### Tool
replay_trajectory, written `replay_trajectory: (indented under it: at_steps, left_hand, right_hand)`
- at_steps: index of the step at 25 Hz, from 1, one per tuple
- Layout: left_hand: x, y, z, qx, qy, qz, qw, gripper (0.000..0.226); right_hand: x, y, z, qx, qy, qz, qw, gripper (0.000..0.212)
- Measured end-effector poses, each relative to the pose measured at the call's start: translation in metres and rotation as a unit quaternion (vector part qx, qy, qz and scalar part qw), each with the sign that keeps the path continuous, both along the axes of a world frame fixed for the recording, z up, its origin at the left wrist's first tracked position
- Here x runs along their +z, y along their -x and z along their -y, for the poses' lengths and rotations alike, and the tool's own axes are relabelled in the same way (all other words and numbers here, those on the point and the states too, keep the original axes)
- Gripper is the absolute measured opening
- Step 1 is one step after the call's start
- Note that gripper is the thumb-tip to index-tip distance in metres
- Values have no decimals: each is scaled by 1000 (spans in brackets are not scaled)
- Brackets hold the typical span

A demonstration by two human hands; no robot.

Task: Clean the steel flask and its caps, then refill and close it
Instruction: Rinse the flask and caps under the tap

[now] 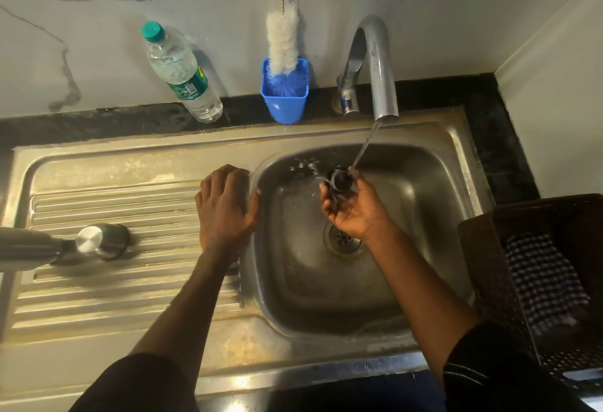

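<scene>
Right hand (350,207) is over the sink basin (424,248), fingers curled up round a small black cap (339,179), holding it under the stream from the tap (375,62). Water hits the cap's rim and splashes left. Left hand (225,202) is empty, fingers loosely spread, resting palm-down on the basin's left edge where the ribbed drainboard (114,281) ends.

Hard to read: I can't tell the cap's inside or how much water is in it. The steel flask (29,250) lies on the drainboard, cut off by the left frame edge, and its mouth is hidden. A steel cap (101,242) sits just at its right end; touching or apart, I can't tell.

Containers: blue cup (284,98) on the bench holds a bottle brush (282,39). Clear water bottle (182,75), green cap on, mostly full. Dark basket (483,264) at right holds a checked cloth (545,284).
</scene>
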State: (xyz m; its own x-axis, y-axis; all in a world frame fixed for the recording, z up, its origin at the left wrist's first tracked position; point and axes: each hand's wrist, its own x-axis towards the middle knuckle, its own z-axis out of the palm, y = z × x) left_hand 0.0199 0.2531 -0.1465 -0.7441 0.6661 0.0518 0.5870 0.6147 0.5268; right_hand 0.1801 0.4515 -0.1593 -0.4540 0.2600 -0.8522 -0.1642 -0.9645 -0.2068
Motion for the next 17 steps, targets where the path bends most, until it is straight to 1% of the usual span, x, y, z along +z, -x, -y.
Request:
replay_trajectory:
  at_steps: [1,3,4,5,6,7,8,9,10,12,13,14,15,16,17]
  left_hand:
    - [0,1,0,1,0,-1,1000,40]
    - [0,1,-1,2,2,1,1000,41]
    - [0,0,-1,1,2,2,1000,41]
    - [0,0,-1,1,1,1,1000,41]
    - [0,0,-1,1,0,-2,1000,40]
    - [-1,1,-1,1,0,-6,1000,39]
    - [-1,1,0,-1,-1,-7,1000,38]
    - [-1,1,0,-4,0,-9,1000,38]
    - [-1,1,0,-6,2,-8,1000,38]
    - [1,0,-1,-2,3,2,1000,39]
    - [1,-2,-3,2,-7,16,1000,38]
    - [5,-6,-7,4,-35,43,998,36]
    - [10,-13,-16,4,-83,87,993,34]
    - [18,-22,-28,-2,-138,140,980,33]
    - [28,-29,-45,-9,-183,197,963,35]
  right_hand:
    - [1,1,1,18,-15,11,1000,37]
    - [2,2,-3,6,-56,31,998,14]
    - [5,1,-5,8,-110,23,994,21]
    - [6,0,-7,20,-183,21,983,38]
    - [7,-4,-8,38,-269,31,962,50]
    - [9,-9,-8,55,-347,42,935,57]
    - [11,-14,-7,59,-397,41,915,60]
    - [11,-19,-9,49,-415,25,908,61]
    - [14,-21,-11,26,-397,-12,918,60]
    - [24,-20,-14,-27,-276,-120,953,59]
    - [29,-19,-15,-22,-219,-146,965,62]
    - [35,-18,-13,18,-203,-133,970,62]
    - [39,-17,-10,66,-223,-103,967,56]
    - [40,-16,-7,109,-278,-59,953,48]
    - [42,-17,-4,133,-345,-23,929,44]
